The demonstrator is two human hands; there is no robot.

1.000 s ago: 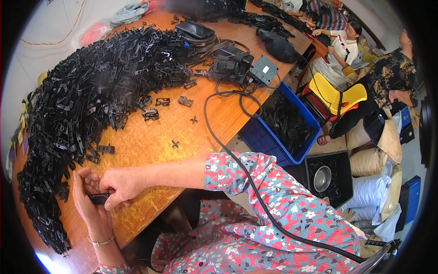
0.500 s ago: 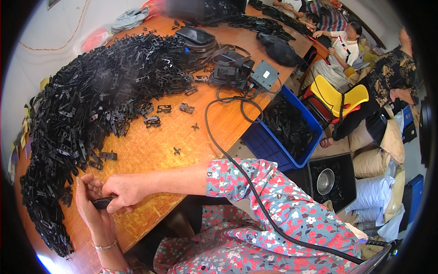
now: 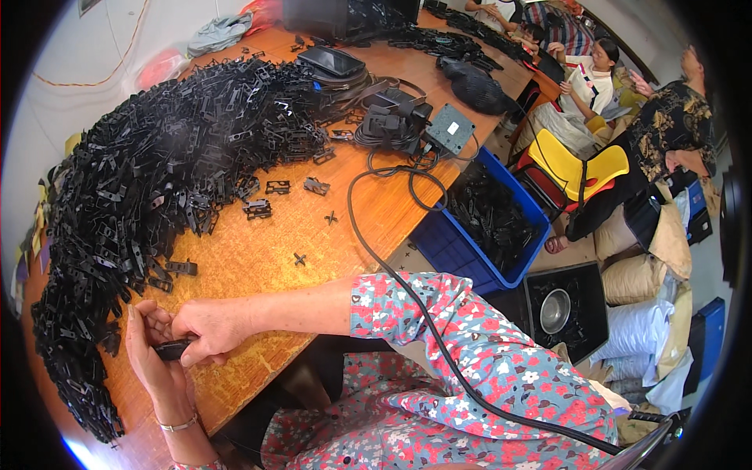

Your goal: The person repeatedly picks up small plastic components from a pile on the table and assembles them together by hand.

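My left hand (image 3: 153, 362), palm up with fingers curled, cradles a small black plastic part (image 3: 171, 349) over the table's near edge. From the right, my right hand (image 3: 207, 329) grips the same part, its thumb pressed along it; the far side of the part is hidden by my fingers. Just beyond my hands, a huge heap of black plastic clips (image 3: 157, 164) curves along the left and back of the wooden table (image 3: 258, 313). A loose clip (image 3: 182, 268) lies near my right hand.
Two small black crosses and several clips lie on the tabletop. A black cable (image 3: 362, 223) runs from a grey box (image 3: 450, 129) across my right sleeve. Right of the table stand a blue crate (image 3: 513, 274) of black parts and a yellow chair (image 3: 603, 168). Other people sit at back right.
My hands keep nearly the same grip on the black part. The whole view has shifted slightly left. At back right, a person's hand shows raised.
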